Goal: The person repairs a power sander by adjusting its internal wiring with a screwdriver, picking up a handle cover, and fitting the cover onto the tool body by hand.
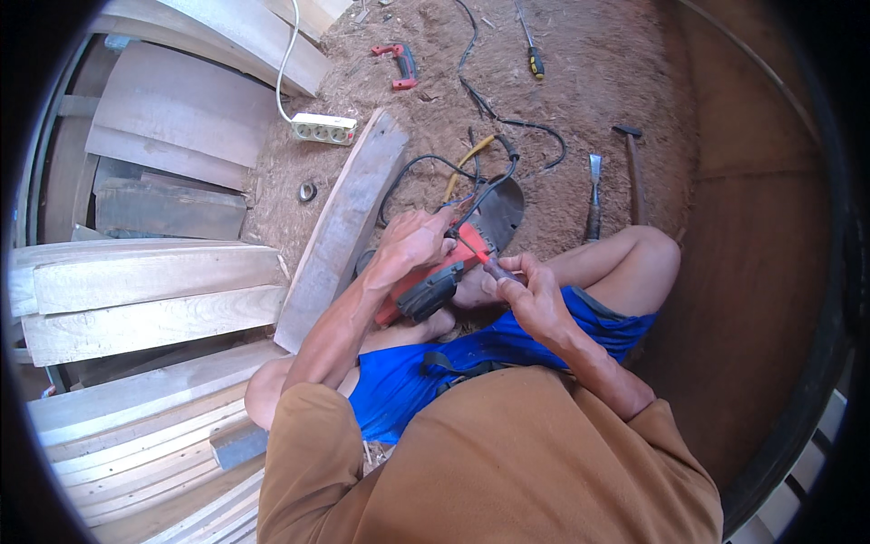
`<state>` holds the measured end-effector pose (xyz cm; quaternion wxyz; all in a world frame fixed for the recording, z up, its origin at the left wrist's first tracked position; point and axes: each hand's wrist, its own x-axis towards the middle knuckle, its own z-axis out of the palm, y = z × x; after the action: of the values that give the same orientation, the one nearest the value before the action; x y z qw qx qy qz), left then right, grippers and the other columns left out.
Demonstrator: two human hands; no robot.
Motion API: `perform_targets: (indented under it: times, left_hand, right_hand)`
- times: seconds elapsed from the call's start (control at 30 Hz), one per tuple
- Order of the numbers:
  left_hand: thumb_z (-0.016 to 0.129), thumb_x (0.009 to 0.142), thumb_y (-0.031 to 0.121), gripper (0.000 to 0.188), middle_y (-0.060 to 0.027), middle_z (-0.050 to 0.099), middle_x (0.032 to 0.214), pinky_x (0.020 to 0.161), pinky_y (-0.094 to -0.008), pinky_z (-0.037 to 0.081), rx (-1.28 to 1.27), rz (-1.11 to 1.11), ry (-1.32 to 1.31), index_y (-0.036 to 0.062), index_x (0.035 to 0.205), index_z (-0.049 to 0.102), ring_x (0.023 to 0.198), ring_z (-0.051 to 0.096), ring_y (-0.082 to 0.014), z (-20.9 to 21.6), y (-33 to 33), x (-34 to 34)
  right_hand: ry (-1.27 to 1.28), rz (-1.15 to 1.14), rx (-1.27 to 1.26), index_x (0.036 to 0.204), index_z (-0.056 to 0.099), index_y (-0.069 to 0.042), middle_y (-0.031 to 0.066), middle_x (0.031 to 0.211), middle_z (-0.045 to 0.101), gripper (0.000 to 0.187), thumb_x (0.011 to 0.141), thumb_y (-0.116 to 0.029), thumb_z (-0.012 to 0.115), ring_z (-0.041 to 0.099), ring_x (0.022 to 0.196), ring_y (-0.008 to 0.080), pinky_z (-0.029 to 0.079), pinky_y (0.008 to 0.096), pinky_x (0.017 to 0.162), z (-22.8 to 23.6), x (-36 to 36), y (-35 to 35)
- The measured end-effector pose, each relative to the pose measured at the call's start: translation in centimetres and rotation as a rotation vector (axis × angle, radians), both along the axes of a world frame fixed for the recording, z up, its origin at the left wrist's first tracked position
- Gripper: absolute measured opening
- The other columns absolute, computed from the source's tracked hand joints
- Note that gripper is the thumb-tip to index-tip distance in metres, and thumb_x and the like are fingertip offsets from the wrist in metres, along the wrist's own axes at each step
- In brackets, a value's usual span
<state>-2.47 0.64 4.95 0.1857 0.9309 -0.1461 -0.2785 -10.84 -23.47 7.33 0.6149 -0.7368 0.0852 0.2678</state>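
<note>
A red and black power tool (435, 279) with a dark rounded metal part (504, 214) at its far end lies between my bent legs. My left hand (415, 243) is closed at its upper side, beside a black cable (489, 188) and thin wires; what its fingertips grip is hidden. In my right hand (536, 292) is a screwdriver (494, 265), its reddish shaft slanting toward the left fingertips and the tool's housing. Just beyond, a curved yellow handle (469, 167) lies partly under the cable.
A thick plank (344, 227) lies left of the tool. Farther off are a red and black handle piece (399, 67), a power strip (323, 129), a tape roll (308, 191) and another screwdriver (536, 62). A chisel (594, 195) and hammer (633, 172) lie right. Stacked boards (154, 281) line the left.
</note>
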Motion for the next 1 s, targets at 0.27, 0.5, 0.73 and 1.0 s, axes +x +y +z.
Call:
perform_targets:
  times: [0.27, 0.5, 0.73, 1.0]
  left_hand:
    - [0.076, 0.090, 0.037, 0.039, -0.0203, 0.076, 0.098, 0.082, -0.0562, 0.055, 0.002, 0.045, -0.016, 0.0101, 0.116, 0.068, 0.096, 0.072, -0.0448, -0.3, 0.2, 0.3]
    - [0.075, 0.090, 0.035, 0.040, -0.0218, 0.076, 0.099, 0.085, -0.0550, 0.056, 0.043, 0.013, 0.000, 0.0075, 0.119, 0.067, 0.099, 0.072, -0.0442, -0.3, 0.1, 0.2]
    - [0.071, 0.090, 0.029, 0.040, -0.0245, 0.075, 0.095, 0.084, -0.0563, 0.056, 0.001, -0.001, -0.027, 0.0055, 0.123, 0.067, 0.097, 0.072, -0.0443, -0.4, 0.0, -0.3]
    - [0.069, 0.089, 0.026, 0.036, -0.0239, 0.074, 0.088, 0.080, -0.0572, 0.057, 0.016, 0.002, -0.051, 0.0070, 0.120, 0.067, 0.089, 0.072, -0.0457, -1.0, 0.1, 0.0]
  right_hand:
    - [-0.082, 0.087, -0.128, 0.126, 0.057, 0.005, 0.0204, 0.097, 0.071, 0.041, 0.096, -0.021, 0.065, 0.071, 0.089, 0.0312, 0.056, 0.0454, 0.080, 0.4, 0.4, -0.4]
    - [-0.434, 0.511, -0.605, 0.123, 0.059, 0.000, 0.0276, 0.101, 0.071, 0.030, 0.098, -0.017, 0.064, 0.070, 0.093, 0.0496, 0.055, 0.0567, 0.082, 2.8, 0.0, 0.4]
    - [-0.377, 0.284, -0.329, 0.122, 0.058, 0.000, 0.0286, 0.099, 0.072, 0.026, 0.097, -0.008, 0.063, 0.069, 0.092, 0.0506, 0.055, 0.0571, 0.077, 1.1, -0.3, 0.5]
    - [-0.476, 0.319, -0.393, 0.120, 0.057, 0.001, 0.0296, 0.100, 0.071, 0.024, 0.097, -0.004, 0.061, 0.070, 0.091, 0.0507, 0.055, 0.0541, 0.076, 0.9, -1.6, 1.0]
